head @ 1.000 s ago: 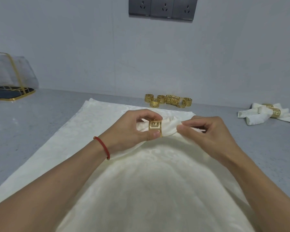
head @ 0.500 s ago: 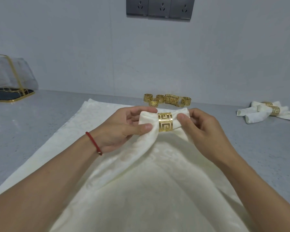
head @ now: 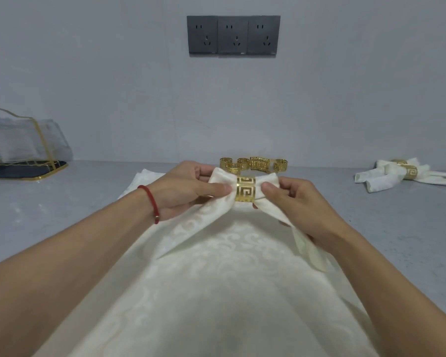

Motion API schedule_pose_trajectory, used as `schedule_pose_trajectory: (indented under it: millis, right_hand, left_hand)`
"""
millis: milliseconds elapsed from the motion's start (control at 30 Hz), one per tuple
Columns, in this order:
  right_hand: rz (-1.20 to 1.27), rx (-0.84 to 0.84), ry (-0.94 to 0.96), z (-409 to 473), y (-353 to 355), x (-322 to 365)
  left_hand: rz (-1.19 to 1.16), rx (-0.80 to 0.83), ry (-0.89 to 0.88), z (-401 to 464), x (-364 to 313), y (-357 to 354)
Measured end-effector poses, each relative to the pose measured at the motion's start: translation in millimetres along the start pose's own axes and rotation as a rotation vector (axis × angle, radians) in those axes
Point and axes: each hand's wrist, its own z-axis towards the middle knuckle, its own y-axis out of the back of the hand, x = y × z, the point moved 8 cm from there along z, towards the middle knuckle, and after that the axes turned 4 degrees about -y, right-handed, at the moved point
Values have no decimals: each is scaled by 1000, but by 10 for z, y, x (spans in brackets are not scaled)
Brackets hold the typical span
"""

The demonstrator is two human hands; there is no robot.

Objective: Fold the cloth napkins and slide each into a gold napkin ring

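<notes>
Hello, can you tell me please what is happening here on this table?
A person is dressing cloth napkins with gold rings. Both hands hold one cream napkin above a cream cloth spread on the grey table. A gold ring already sits around the napkin's middle. The left hand pinches the cloth just left of the ring, and the right hand pinches it just right. Spare rings lie behind by the wall. Finished napkins in rings lie far right.

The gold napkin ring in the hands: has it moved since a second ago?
Yes. The ring has risen toward the loose rings by the wall; it now nearly reaches that cluster and faces the camera squarely.
</notes>
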Motion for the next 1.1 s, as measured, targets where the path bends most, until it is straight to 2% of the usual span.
schedule_pose_trajectory:
  millis: [233,433,500,567,633,733,800,967,1100]
  right_hand:
    - [-121,23,33,-171,199,535]
    - [-214,85,19,-484,505,554]
    - [-326,92,-14,-622,717,475]
    - [-569,91,-78,-718,939,353]
    - [-696,54,-125,-804,1171,287]
    - [-461,-85,-69,-883,1534,316]
    - [-386,-144,-33,-895,1731,267]
    - [-444,-297,-131,-962,2495,-154]
    - [-602,-365,-222,-941,3019,-530]
  left_hand:
    - [-90,38,62,-205,-362,-313]
    - [-102,-7,27,-167,-442,-596]
    - [-110,27,17,-136,-446,-726]
    - [-100,40,18,-93,-431,-870]
    - [-97,43,30,-19,-414,-1070]
    - [-86,92,61,147,-411,-1508]
    - [-96,117,81,278,-387,-1807]
    - [-140,189,198,732,-92,-2543]
    - [53,164,146,1213,203,-3026]
